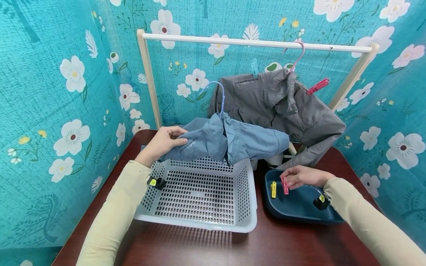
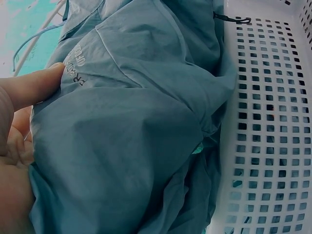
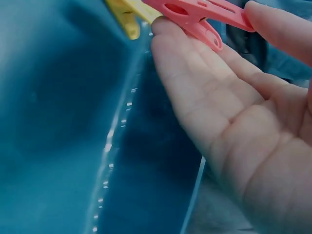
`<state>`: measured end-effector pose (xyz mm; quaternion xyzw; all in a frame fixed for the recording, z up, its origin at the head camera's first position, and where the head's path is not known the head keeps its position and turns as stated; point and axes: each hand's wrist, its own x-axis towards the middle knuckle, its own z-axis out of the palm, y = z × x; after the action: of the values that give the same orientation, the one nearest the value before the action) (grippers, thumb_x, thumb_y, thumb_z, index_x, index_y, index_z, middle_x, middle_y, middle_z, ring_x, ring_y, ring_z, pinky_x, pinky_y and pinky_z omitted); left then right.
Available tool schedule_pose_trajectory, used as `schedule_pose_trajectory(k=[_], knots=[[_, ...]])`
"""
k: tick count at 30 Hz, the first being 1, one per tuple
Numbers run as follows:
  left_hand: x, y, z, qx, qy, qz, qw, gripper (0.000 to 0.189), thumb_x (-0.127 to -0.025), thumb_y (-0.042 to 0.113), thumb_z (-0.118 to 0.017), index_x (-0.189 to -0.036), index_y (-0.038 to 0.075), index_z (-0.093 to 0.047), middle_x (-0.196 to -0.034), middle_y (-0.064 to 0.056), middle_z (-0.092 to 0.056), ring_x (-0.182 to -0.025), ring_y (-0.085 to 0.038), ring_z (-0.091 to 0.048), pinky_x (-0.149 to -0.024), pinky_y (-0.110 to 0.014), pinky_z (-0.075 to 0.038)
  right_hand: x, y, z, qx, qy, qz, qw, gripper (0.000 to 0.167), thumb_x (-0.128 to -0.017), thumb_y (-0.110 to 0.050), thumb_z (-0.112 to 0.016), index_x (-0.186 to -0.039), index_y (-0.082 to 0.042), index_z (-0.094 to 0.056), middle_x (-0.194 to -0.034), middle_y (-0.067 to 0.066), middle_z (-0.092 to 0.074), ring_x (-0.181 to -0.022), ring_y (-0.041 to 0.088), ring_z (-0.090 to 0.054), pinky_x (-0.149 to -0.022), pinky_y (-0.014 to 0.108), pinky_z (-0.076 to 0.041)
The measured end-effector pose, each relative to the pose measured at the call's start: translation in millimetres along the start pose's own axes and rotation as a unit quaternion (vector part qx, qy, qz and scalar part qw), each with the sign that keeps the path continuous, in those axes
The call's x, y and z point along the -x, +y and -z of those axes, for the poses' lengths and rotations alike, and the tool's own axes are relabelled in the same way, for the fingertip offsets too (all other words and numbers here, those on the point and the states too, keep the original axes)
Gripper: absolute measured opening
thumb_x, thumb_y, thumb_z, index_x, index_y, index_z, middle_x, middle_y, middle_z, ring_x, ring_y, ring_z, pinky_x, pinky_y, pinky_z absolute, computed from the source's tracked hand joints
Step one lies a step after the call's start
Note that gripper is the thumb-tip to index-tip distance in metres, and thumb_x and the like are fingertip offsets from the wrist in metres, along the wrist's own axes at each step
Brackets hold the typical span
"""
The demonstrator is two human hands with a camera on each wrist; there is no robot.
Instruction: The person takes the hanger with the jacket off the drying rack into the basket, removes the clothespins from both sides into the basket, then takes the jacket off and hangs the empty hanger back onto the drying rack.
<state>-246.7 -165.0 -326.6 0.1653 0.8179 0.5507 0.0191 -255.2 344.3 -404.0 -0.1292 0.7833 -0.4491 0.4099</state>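
The left grip (image 1: 162, 144) is pinching a blue jacket (image 1: 208, 138); the right grip (image 1: 302, 176) is pinching a pink clothespin (image 1: 285, 187) — apparently being collected, next likely needing lifting from the basin (image 1: 296, 207).

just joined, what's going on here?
A person's left hand grips a sleeve of the blue jacket, which is on a blue hanger not hooked on the rod, at the far side of the white basket. The right hand pinches a pink clothespin over the dark blue tub, next to a yellow clothespin. Behind, a gray jacket hangs from the rod, with clothespins at its shoulders.
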Motion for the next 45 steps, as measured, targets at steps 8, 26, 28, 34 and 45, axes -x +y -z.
schedule_pose_trajectory(k=[8,26,28,34,45], knots=[[-0.6,-3.1,-1.0,-0.001,-0.001,0.001,1.0,0.023,-0.089,0.009,-0.067,-0.111,0.004,-0.068,-0.105,-0.012,-0.067,-0.088,-0.022,-0.062,-0.071,-0.03,-0.05,-11.7,19,-6,0.018,0.014,-0.035,0.9991,0.042,-0.095,-0.011,-0.055,-0.126,0.015,-0.047,-0.118,0.023,-0.057,-0.1,0.027,-0.06,-0.09,0.046,-0.046],[-0.2,-1.7,-1.1,-0.005,-0.001,0.003,1.0,0.023,-0.089,0.009,-0.067,-0.111,0.004,-0.068,-0.104,-0.011,-0.066,-0.086,-0.022,-0.062,-0.071,-0.03,-0.05,-24.8,29,-11,0.055,0.033,-0.05,0.9967,0.034,-0.094,-0.012,-0.057,-0.117,0.013,-0.055,-0.105,0.013,-0.063,-0.095,0.024,-0.061,-0.084,0.042,-0.05],[0.0,-1.5,-0.9,-0.004,-0.002,0.005,1.0,0.023,-0.089,0.009,-0.067,-0.111,0.004,-0.068,-0.104,-0.011,-0.066,-0.086,-0.022,-0.062,-0.071,-0.03,-0.05,-25.1,28,-12,0.051,0.039,-0.055,0.9964,0.032,-0.093,-0.012,-0.057,-0.115,0.011,-0.056,-0.104,0.012,-0.063,-0.094,0.024,-0.061,-0.084,0.042,-0.05],[-0.4,-2.3,-0.6,-0.003,-0.004,0.005,1.0,0.024,-0.089,0.011,-0.067,-0.112,0.004,-0.068,-0.105,-0.011,-0.066,-0.086,-0.022,-0.062,-0.07,-0.03,-0.05,-21.4,26,-13,0.05,0.048,-0.062,0.9957,0.025,-0.093,-0.009,-0.056,-0.11,0.009,-0.058,-0.102,0.012,-0.063,-0.096,0.027,-0.061,-0.084,0.043,-0.05],[-1.2,-1.5,-0.9,0.003,-0.007,0.006,1.0,0.024,-0.089,0.01,-0.067,-0.112,0.004,-0.068,-0.105,-0.011,-0.066,-0.086,-0.022,-0.062,-0.07,-0.03,-0.05,0.7,-1,-7,0.073,0.051,-0.05,0.9948,0.038,-0.096,-0.013,-0.055,-0.121,0.015,-0.049,-0.116,0.023,-0.056,-0.101,0.029,-0.059,-0.087,0.042,-0.049]])
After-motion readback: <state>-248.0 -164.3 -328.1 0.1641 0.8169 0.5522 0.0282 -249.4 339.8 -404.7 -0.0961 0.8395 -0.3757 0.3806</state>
